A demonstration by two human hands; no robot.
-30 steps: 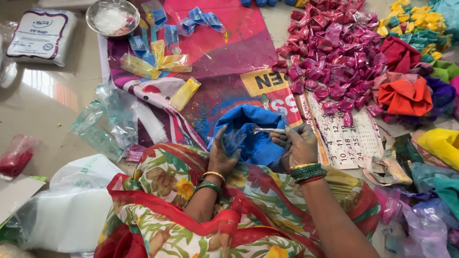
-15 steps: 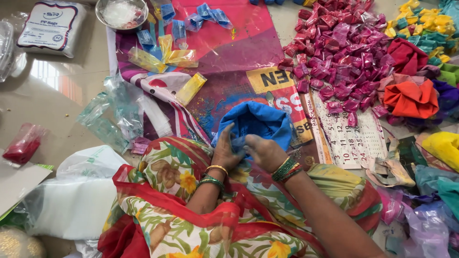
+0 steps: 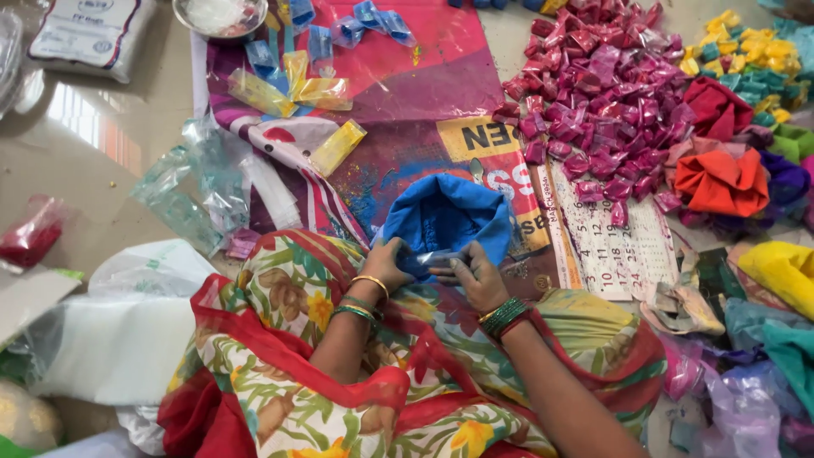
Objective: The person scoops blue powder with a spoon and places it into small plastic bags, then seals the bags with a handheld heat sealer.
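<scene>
A blue bag of powder [image 3: 445, 216] stands open on the mat just in front of my lap. My left hand [image 3: 386, 265] and my right hand [image 3: 473, 276] meet at its near edge and pinch a small clear plastic packet [image 3: 428, 259] between them. Both hands are dusted with blue. A metal spoon [image 3: 476, 171] lies just behind the bag. A big heap of small pink filled packets [image 3: 593, 93] lies at the back right.
Yellow and green packets [image 3: 738, 64] lie far right, with red [image 3: 721, 182] and yellow [image 3: 784, 267] bags nearby. A calendar sheet [image 3: 606, 242] lies right of the blue bag. Loose clear packets [image 3: 199, 191], a steel bowl [image 3: 216, 15] and blue and yellow packets [image 3: 292, 80] sit at the left and back.
My right hand has let go of the spoon it held over the blue bag, and both hands have come down to the bag's near edge around a small clear packet.
</scene>
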